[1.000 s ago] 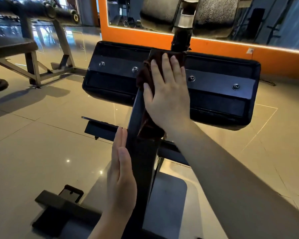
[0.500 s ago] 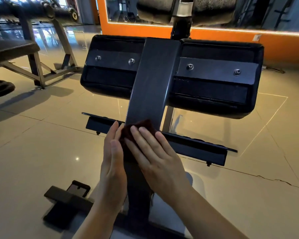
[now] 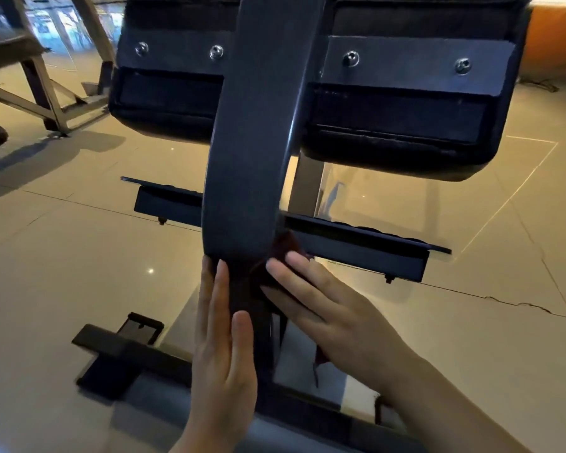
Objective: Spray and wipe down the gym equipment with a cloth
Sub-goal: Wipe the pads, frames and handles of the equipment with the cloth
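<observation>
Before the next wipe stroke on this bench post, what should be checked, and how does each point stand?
1. Cloth against the post: ok, under the right hand.
2. Right-hand fingers flat on the cloth: ok.
3. Left hand steadying the post's left side: ok, fingers straight.
4. Cloth damp enough: cannot tell.
5. Spray bottle within reach: cannot tell, none in view.
6. Upper post unobstructed: ok.

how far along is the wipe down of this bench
Midway, at a guess. The right hand presses the cloth low on the right side of the beam, the left hand flat opposite. The pad, crossbar and base show no sign of wiping.
</observation>
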{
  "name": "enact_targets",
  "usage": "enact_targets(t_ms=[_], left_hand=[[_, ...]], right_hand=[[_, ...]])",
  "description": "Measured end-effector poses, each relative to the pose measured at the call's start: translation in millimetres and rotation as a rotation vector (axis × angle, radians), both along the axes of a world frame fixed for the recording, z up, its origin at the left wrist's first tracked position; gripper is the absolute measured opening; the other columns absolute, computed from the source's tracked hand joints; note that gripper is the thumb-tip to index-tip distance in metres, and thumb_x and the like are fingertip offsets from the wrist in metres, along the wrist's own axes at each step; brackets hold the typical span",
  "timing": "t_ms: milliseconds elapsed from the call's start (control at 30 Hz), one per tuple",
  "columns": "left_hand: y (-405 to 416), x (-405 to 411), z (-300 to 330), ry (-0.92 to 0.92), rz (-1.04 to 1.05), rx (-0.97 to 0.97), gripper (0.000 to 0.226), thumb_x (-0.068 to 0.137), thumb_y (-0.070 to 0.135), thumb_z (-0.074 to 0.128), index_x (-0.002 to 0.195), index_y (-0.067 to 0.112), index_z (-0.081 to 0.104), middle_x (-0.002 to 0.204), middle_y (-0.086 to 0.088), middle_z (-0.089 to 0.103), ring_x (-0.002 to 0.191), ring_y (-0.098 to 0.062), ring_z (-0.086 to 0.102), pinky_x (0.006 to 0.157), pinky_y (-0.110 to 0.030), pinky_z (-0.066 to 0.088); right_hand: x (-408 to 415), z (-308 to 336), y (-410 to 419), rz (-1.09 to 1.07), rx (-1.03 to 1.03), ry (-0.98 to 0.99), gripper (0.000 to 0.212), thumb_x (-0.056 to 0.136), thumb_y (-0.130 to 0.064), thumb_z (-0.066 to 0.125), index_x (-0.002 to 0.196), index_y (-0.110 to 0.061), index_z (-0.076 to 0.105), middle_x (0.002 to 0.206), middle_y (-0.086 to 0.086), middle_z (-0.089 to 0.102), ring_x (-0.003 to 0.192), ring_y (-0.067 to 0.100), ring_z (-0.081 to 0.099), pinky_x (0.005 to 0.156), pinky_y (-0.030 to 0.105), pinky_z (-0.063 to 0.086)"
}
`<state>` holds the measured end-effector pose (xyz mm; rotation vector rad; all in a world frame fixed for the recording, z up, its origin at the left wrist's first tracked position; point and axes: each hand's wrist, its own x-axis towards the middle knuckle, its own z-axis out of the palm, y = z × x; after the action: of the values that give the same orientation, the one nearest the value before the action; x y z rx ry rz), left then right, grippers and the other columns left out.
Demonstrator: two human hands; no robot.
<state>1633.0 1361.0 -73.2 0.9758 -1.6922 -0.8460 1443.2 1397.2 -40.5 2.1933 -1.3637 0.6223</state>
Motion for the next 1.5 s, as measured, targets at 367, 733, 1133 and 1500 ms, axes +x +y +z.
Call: enact_targets(t_ms=[367,733,1133,1500], left_hand=[[15.1,-53.1,9.3,-0.160,0.082,-0.140,0.056,0.097,0.043,0.031,0.150,0.044,0.011,0.157,0.030,-0.005,0.150,-0.012,0.005,0.110,-0.066,0.027],[61.5,-31.6,104.4,-0.331,-0.231,-0.180,0.056,0.093,0.054,0.031,0.140,0.062,0.003,0.152,0.038,-0.008,0.145,0.006,0.002,0.121,-0.052,0.013],[142.4,-3.2,292.0,0.168,-0.590,0.361,0.014,0.097,0.022,0.057,0.109,0.018,0.063,0.101,0.002,0.069,0.098,-0.010,0.065,0.084,-0.026,0.057],[118.3,-82.7,241.8,-0.097,-0.635,0.254,0.009,0.094,0.020,0.061,0.101,0.019,0.067,0.094,0.002,0.068,0.096,-0.010,0.064,0.083,-0.024,0.053]], right_hand=[[-56.8,0.3,48.3,-0.516,0.200,0.145,0.068,0.075,-0.007,0.063,0.141,-0.003,0.047,0.146,0.018,0.046,0.132,0.034,0.043,0.110,0.043,0.024],[-39.8,86.4,126.2,-0.679,0.266,-0.069,0.094,0.029,0.019,0.084,0.120,0.000,0.066,0.124,0.018,0.065,0.108,0.033,0.066,0.067,0.033,0.058],[71.8,259.9,189.0,-0.422,0.090,-0.601,0.046,0.093,-0.010,0.060,0.136,-0.020,0.052,0.130,-0.006,0.056,0.114,0.006,0.048,0.087,0.001,0.027],[0.2,203.3,194.7,-0.558,0.197,-1.211,0.025,0.090,-0.018,0.067,0.107,-0.033,0.058,0.099,-0.023,0.056,0.093,0.005,0.056,0.076,0.020,0.049]])
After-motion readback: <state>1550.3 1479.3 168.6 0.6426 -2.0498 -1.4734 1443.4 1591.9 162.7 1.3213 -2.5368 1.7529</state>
